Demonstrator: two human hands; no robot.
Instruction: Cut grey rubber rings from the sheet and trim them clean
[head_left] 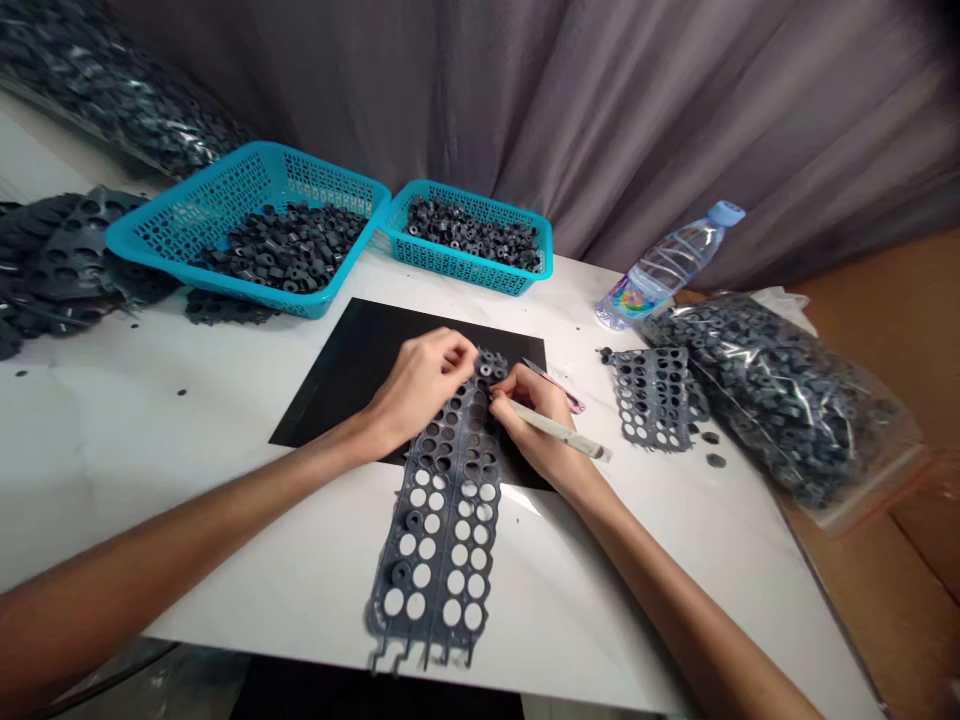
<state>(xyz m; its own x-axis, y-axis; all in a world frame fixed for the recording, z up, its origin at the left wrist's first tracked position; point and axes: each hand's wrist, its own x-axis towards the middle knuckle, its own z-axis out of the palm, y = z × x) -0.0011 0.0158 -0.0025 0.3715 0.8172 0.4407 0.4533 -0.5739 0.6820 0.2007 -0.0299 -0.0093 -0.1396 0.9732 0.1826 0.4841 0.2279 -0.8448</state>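
A long dark-grey rubber sheet (454,500) with rows of round holes lies from the front table edge onto a black mat (352,350). Two small ring-shaped rubber pieces sit in holes near its front end, and a few more show at its far end. My left hand (420,380) is closed in a pinch at the sheet's far left edge; the fingertips are partly hidden. In my right hand (536,415) is a slim pen-like tool (570,434) with a pale handle, its tip end down at the sheet's right side. Beside that hand lies a pink-handled metal tool (573,402).
Two blue baskets (322,302) (465,277) hold many small dark rubber pieces. At right are a water bottle (667,265), a smaller perforated sheet (651,398) and a clear bag (795,400) of pieces. Perforated scraps (75,250) are piled at left, below another filled bag (112,85).
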